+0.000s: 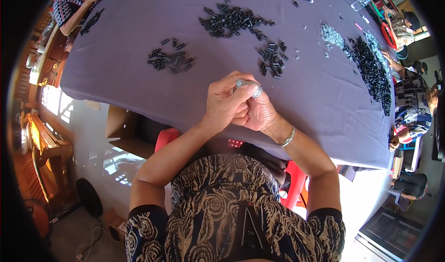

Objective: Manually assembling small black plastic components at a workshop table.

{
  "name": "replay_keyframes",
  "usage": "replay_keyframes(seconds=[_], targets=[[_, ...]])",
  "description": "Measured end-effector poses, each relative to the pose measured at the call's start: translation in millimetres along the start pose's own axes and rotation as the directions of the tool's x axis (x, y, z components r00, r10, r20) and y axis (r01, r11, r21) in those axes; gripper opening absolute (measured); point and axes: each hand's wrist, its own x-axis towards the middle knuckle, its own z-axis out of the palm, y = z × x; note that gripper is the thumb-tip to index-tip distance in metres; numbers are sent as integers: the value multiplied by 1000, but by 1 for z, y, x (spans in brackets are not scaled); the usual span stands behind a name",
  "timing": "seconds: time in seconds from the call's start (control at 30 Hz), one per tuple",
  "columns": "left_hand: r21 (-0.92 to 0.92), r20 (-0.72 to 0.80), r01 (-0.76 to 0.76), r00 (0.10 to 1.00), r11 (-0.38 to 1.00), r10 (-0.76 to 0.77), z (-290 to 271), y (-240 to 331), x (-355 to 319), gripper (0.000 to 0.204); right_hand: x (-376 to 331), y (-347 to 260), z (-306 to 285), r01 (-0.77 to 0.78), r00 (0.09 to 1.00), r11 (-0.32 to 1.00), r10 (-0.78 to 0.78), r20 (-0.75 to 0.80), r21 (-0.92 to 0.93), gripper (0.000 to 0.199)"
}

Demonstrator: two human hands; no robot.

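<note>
Fingers [239, 110], left and right: closed round silvery thing [256, 92] | black piles [232, 22] ahead on purple cloth [125, 39] | clear pieces [332, 34] right

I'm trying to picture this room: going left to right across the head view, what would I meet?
Wooden furniture, nearer left pile of small black pieces, left hand, right hand, silvery bracelet, pale shiny heap, long black heap.
</note>
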Motion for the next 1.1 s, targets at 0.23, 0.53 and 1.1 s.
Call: replay_keyframes(seconds=[0.23, 0.53, 1.1], targets=[[-109, -120, 11, 992, 994, -24, 3, -6, -1, 12, 1, 5, 18, 36, 994, 999, -32, -109, 33, 41], [-47, -30, 37, 999, 998, -39, 2, 4, 1, 20, 3, -3, 12, 106, 993, 990, -110, 36, 87, 34], [980, -76, -60, 772, 191, 631, -106, 50, 48, 18, -16, -68, 10, 547, 827, 810, -562, -16, -210, 32]])
